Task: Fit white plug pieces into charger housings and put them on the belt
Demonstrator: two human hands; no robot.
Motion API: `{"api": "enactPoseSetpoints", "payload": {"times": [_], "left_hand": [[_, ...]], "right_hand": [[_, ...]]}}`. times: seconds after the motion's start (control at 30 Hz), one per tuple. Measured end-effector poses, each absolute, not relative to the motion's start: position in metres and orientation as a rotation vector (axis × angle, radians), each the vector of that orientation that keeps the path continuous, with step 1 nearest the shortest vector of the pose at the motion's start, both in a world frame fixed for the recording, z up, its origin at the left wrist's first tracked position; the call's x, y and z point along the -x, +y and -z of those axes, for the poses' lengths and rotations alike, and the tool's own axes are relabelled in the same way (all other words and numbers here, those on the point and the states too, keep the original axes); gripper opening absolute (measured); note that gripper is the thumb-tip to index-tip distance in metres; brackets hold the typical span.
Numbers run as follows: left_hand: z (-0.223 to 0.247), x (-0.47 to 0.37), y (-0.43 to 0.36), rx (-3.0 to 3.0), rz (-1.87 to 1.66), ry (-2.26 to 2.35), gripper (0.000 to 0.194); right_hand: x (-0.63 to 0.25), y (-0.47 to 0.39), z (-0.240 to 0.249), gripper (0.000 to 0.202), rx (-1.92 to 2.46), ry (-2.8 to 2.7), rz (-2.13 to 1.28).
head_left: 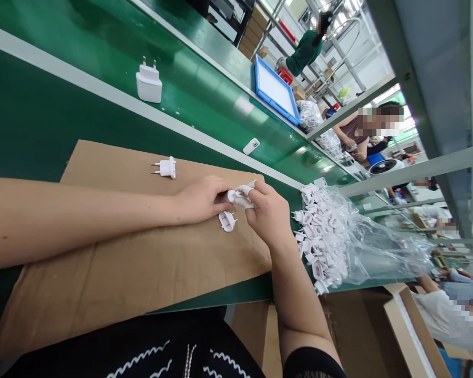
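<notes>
The green counter (43, 121) carries a cardboard sheet (114, 262), which serves as the reference for all positions below. A clear plastic bag (370, 247) spilling a heap of white plug parts (317, 236) lies just off the sheet's right edge. A blue tray (275, 93) sits well beyond the sheet's far right corner, on the far side of the conveyor. A finished white charger (148, 83) stands beyond the sheet's far edge, pins up. The left hand (201, 200) and right hand (268, 212) meet over the sheet's right portion, both closed in a pinch on one small white plug part (236, 196), held just above the sheet. A second plug insert (227, 221) lies on the sheet directly beneath the hands. A third two-pin insert (164, 168) lies near the sheet's far edge.
</notes>
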State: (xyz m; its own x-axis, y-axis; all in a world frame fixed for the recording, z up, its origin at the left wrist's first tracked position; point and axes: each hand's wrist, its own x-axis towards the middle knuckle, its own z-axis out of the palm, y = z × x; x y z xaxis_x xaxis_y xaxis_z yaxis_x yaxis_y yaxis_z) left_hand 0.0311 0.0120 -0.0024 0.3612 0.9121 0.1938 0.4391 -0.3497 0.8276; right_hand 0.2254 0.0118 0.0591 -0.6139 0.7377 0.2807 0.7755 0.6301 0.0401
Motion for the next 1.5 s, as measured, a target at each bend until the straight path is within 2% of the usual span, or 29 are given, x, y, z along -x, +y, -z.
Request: {"api": "enactPoseSetpoints", "payload": {"times": [0.37,0.73,0.8,0.9,0.97,1.1,1.2,1.37,1.5], "left_hand": [[-0.002,-0.031,0.012,-1.965,-0.862,1.180,0.022],[0.002,-0.035,0.009,-2.091,-0.899,1.207,0.026],[-0.002,-0.036,0.009,-2.213,-0.839,1.244,0.022],[-0.012,-0.034,0.011,-2.240,-0.700,1.263,0.022],[-0.019,-0.027,0.018,-2.164,-0.732,1.287,0.023],[-0.030,0.003,0.059,-1.985,-1.012,1.627,0.032],[-0.031,0.031,0.108,-1.915,-0.938,1.917,0.041],[-0.023,0.058,0.164,-1.762,-0.782,2.113,0.056],[-0.024,0.054,0.157,-1.801,-0.882,2.196,0.079]], "right_hand": [[-0.212,0.015,-0.075,0.019,1.448,-2.706,0.244],[-0.206,0.016,-0.070,0.016,1.578,-2.586,0.043],[-0.209,0.015,-0.063,0.020,1.550,-2.502,-0.048],[-0.221,0.013,-0.055,0.035,1.491,-2.341,-0.246],[-0.231,0.010,-0.055,0.040,1.454,-2.217,-0.346],[-0.246,0.002,-0.060,0.035,1.325,-2.369,-0.707],[-0.247,-0.001,-0.057,0.044,1.254,-2.605,-0.955],[-0.243,0.005,-0.044,0.045,1.173,-2.630,-0.915],[-0.246,0.012,-0.041,0.032,1.290,-2.386,-1.003]]}}
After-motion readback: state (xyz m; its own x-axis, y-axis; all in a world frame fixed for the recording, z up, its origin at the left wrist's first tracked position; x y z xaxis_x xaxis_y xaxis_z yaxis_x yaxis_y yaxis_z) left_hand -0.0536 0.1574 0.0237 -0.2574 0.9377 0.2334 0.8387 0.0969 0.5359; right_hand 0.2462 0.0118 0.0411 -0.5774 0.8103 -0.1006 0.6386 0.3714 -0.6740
